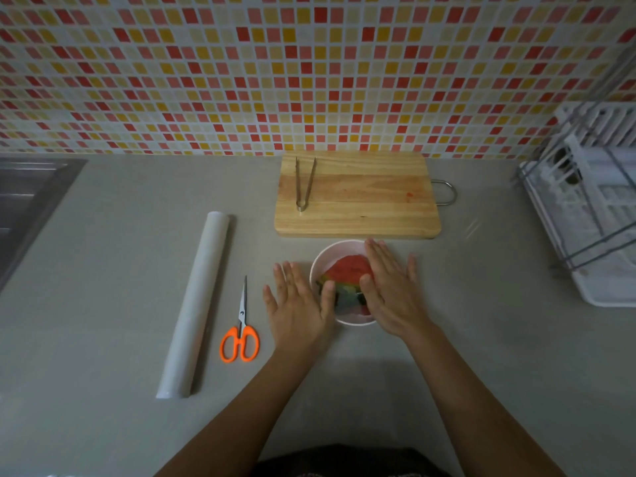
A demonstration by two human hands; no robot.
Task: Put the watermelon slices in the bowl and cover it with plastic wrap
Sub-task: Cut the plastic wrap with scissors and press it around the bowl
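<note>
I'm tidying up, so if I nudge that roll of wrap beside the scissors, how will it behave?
The roll is a long round tube lying on the flat counter, so it would probably roll sideways. It lies straight, so likely stiff, and slim, so probably light.

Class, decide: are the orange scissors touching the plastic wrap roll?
Apart. The head view shows bare counter between the scissors and the plastic wrap roll.

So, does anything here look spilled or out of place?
Only a small reddish smear on the cutting board, near its right edge, likely watermelon juice. The tongs, scissors and wrap roll lie neatly.
</note>
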